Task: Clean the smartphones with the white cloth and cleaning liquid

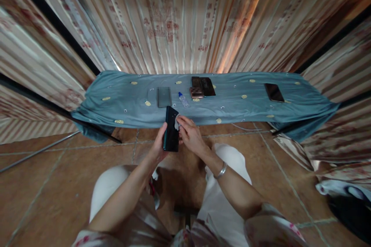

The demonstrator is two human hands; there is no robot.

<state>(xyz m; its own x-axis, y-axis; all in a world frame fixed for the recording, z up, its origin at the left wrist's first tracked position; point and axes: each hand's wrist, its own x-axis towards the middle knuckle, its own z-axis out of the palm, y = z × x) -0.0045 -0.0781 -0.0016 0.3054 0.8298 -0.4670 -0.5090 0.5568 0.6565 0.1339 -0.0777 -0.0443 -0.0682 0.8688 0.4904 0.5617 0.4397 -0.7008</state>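
Gripping dark phone (pixel 171 134) upright, L hand (pixel 160 144) fingers wrapped round edge; R hand (pixel 189 134) fingers pinch white cloth (pixel 177 123) vs screen.

I count five phones in all: one dark phone (pixel 171 134) in my hands, a grey one (pixel 164 97) lying on the far cloth to the left, two dark ones side by side, (pixel 196 83) and (pixel 208 86), further right, and one more (pixel 274 92) alone at the far right. There is one small bottle (pixel 183 100) with a blue cap and one teal tablecloth (pixel 237 104). I have one small white wipe (pixel 176 124) at my fingers and one bracelet (pixel 222 170) on my right wrist.
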